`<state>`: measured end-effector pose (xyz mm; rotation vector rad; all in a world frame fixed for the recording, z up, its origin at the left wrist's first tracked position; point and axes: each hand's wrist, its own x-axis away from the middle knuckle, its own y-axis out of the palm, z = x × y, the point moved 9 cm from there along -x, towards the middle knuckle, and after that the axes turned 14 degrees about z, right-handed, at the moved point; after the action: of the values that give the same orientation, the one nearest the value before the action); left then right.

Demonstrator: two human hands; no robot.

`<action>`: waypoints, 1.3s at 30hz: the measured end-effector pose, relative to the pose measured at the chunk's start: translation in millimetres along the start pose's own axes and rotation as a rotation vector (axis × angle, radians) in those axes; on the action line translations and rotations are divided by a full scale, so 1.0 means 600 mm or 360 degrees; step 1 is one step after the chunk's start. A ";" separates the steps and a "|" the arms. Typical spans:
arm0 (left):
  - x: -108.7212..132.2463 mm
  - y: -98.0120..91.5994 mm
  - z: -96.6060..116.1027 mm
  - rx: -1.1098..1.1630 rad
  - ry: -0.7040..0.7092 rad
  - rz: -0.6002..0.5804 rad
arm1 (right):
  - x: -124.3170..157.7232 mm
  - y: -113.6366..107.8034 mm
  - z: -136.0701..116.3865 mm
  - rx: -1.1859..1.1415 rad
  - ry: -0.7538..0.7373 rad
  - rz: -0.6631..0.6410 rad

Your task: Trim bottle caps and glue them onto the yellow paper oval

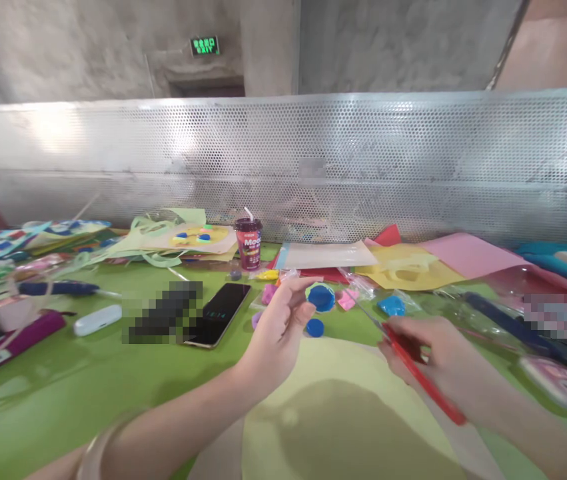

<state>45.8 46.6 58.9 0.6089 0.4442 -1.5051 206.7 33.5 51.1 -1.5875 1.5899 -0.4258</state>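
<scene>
My left hand point(279, 325) is raised over the green table point(78, 380), its fingers pinched on a small blue round piece with a green rim point(321, 297). To the right, my right hand point(430, 357) is closed round red-handled scissors point(416, 370), whose blades point up and left towards the blue piece without touching it. A second blue disc point(315, 327) lies on the table just below the held piece. A pale yellow sheet point(343, 413) lies under both hands.
A black phone point(218, 313), a white case point(97, 320), a dark red cup point(248, 243) and small pink and blue bits point(392, 305) lie beyond the hands. Coloured paper sheets point(413, 263) stack along the perforated metal barrier point(313, 167). Craft clutter fills the left edge.
</scene>
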 end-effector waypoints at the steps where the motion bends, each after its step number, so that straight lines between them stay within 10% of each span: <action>1: -0.001 -0.001 0.000 -0.0008 0.0009 0.0006 | -0.002 -0.007 -0.003 0.0198 -0.0147 0.0117; 14: 0.001 0.001 -0.002 0.0026 -0.0023 0.0026 | 0.028 -0.039 -0.069 0.1120 -0.1071 0.1028; 39: -0.001 -0.004 -0.005 0.0206 -0.0282 0.0115 | 0.050 -0.040 -0.088 0.1418 -0.1241 0.1276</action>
<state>43.5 49.0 56.8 0.5804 0.1875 -1.5117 187.6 -14.4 91.2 -0.2851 1.0340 -0.0175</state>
